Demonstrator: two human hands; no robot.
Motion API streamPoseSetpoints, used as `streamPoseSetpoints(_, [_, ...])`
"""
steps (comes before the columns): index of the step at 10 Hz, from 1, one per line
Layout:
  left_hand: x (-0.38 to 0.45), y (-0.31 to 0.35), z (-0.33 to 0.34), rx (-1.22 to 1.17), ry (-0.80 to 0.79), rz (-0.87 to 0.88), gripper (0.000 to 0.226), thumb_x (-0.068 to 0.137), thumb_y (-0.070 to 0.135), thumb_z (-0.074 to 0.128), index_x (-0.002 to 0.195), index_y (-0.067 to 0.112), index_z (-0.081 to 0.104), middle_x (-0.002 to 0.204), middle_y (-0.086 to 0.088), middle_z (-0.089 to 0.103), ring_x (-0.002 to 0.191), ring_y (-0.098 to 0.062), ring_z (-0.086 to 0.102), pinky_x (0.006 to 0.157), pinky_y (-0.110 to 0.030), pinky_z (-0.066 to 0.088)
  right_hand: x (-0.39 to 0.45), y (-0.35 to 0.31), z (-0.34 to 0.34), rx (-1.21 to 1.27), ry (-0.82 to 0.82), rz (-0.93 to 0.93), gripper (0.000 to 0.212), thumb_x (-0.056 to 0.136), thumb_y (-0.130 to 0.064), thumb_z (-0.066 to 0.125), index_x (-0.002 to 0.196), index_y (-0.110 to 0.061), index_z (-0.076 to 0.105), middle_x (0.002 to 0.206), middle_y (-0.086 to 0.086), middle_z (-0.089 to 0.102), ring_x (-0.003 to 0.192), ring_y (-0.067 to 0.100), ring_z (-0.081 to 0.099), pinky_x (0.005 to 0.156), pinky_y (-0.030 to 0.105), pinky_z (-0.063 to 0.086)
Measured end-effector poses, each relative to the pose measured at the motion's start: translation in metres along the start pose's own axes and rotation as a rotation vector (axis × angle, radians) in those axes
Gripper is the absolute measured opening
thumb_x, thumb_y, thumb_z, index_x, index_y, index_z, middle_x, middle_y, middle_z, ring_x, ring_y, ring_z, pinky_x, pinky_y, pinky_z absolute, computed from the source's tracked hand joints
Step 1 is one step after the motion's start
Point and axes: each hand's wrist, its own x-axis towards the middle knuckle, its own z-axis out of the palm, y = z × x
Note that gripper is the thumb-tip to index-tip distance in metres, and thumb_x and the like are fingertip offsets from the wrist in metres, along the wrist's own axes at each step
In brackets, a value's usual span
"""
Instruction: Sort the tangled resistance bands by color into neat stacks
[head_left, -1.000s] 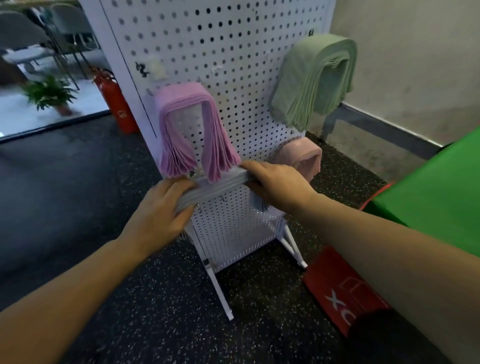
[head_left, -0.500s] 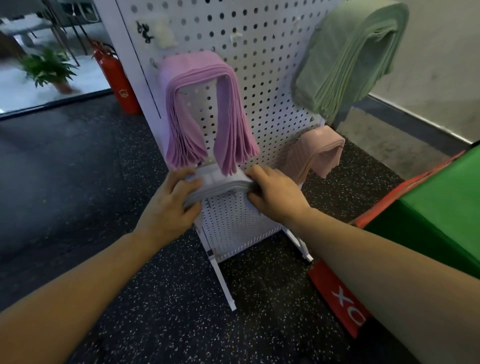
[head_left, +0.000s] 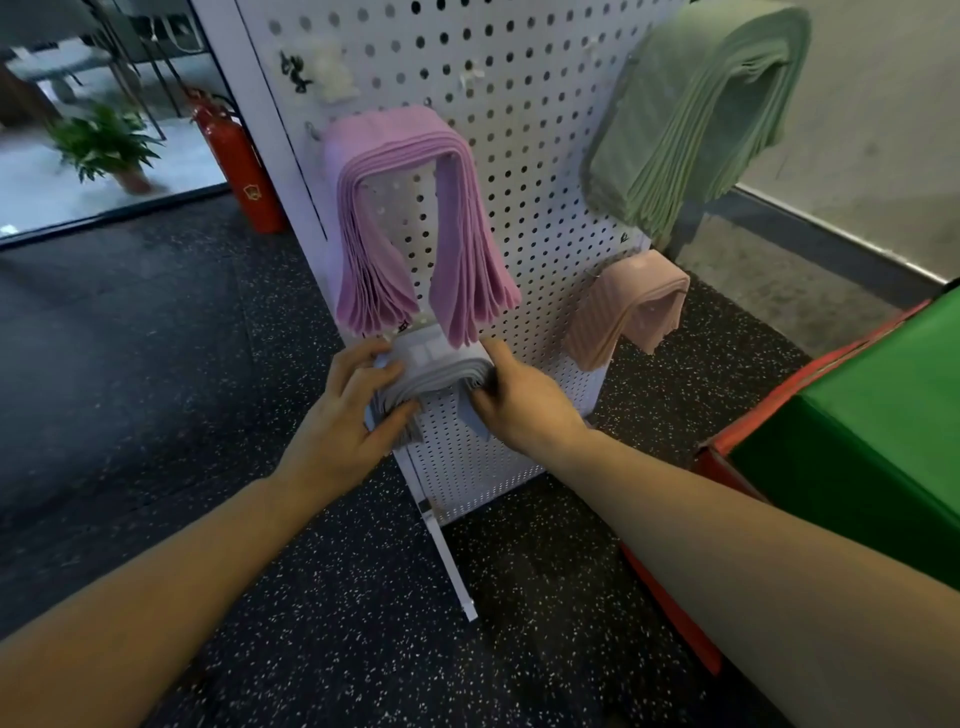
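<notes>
A stack of grey-lavender bands (head_left: 434, 370) drapes over a low hook on the white pegboard stand (head_left: 524, 156). My left hand (head_left: 348, 415) grips the stack's left hanging side, and my right hand (head_left: 519, 400) grips its right side. Just above hangs a thick stack of purple bands (head_left: 415, 218). A green stack (head_left: 696, 119) hangs at the upper right, and a small pink stack (head_left: 628, 306) hangs at the lower right of the board.
The stand's white foot (head_left: 452, 566) juts toward me on the dark speckled floor. A green-topped red box (head_left: 857, 457) stands at the right. A red fire extinguisher (head_left: 241, 166) and a potted plant (head_left: 104, 145) are at the back left.
My hands have drawn closer together on the grey stack, bending its ends down over the hook. The view has shifted closer to the board.
</notes>
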Motion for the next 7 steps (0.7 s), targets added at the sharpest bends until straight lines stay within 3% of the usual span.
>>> streamPoseSetpoints(1, [-0.005,-0.002,0.001,-0.006,0.006,-0.019,0.046,0.098,0.052,0.05,0.126,0.015,0.045,0.142,0.001,0.031,0.133,0.011,0.03,0.102,-0.008,0.039,0.001,-0.001,-0.004,0.026,0.018,-0.018,0.046,0.101,-0.029,0.051,0.144,-0.02,0.036,0.09,0.002,0.063,0.073,0.02,0.06,0.062,0.032,0.043])
streamPoseSetpoints(2, [-0.008,-0.001,0.003,0.021,0.009,-0.02,0.045,0.095,0.043,0.056,0.126,0.012,0.047,0.143,-0.01,0.035,0.128,0.003,0.037,0.101,-0.009,0.038,0.002,-0.001,-0.008,0.019,0.005,-0.021,0.049,0.099,-0.028,0.053,0.144,-0.023,0.035,0.089,0.0,0.062,0.073,0.018,0.059,0.058,0.028,0.036])
streamPoseSetpoints(3, [-0.008,0.001,0.001,0.102,0.012,-0.008,0.047,0.093,0.038,0.058,0.126,0.006,0.05,0.142,-0.013,0.04,0.125,-0.007,0.042,0.1,-0.026,0.045,-0.003,-0.004,-0.011,0.034,-0.009,-0.001,0.057,0.097,-0.033,0.059,0.148,-0.026,0.032,0.096,-0.004,0.065,0.079,0.013,0.061,0.067,0.026,0.041])
streamPoseSetpoints(4, [-0.008,0.004,-0.006,0.174,-0.026,-0.003,0.053,0.093,0.041,0.056,0.132,0.005,0.051,0.142,-0.013,0.043,0.126,-0.016,0.047,0.102,-0.038,0.044,-0.007,-0.002,-0.014,0.038,0.017,0.017,0.066,0.095,-0.039,0.064,0.15,-0.027,0.031,0.116,-0.004,0.067,0.093,0.012,0.064,0.077,0.028,0.048])
streamPoseSetpoints(6, [-0.004,0.019,-0.02,0.168,-0.029,-0.069,0.051,0.094,0.045,0.051,0.13,0.009,0.056,0.138,-0.006,0.046,0.117,-0.008,0.047,0.097,-0.035,0.045,-0.024,-0.002,-0.027,-0.009,-0.002,0.038,0.077,0.091,-0.045,0.067,0.154,-0.025,0.026,0.143,0.005,0.055,0.123,0.025,0.057,0.1,0.043,0.05])
streamPoseSetpoints(7, [-0.002,0.03,-0.027,0.254,-0.003,-0.056,0.048,0.093,0.044,0.054,0.125,0.009,0.058,0.134,-0.006,0.049,0.113,-0.018,0.055,0.094,-0.04,0.048,-0.036,0.001,-0.036,0.008,-0.002,0.07,0.075,0.093,-0.046,0.066,0.153,-0.025,0.027,0.146,0.005,0.051,0.128,0.024,0.054,0.102,0.043,0.049])
